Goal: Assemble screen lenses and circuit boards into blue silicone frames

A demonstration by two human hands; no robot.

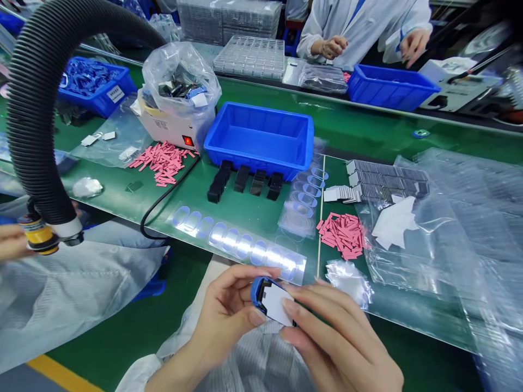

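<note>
Both my hands hold one small blue plastic part point(261, 291) with a white film point(278, 304) on its face, low in the middle of the view, above my lap. My left hand point(223, 321) pinches its left end between thumb and fingers. My right hand point(339, 340) grips its right side, fingers pressed on the white film. A clear strip of oval stickers point(237, 242) lies on the green table just beyond my hands. A pile of pink strips point(343, 233) lies to the right of it.
An empty blue bin point(261, 139) stands mid-table with black blocks point(244, 181) before it. A second pink pile point(161, 160), a bagged white box point(175, 109), a black ribbed hose point(38, 114), plastic bags point(449, 239) and stacked parts point(384, 182) surround it. A person in white works opposite.
</note>
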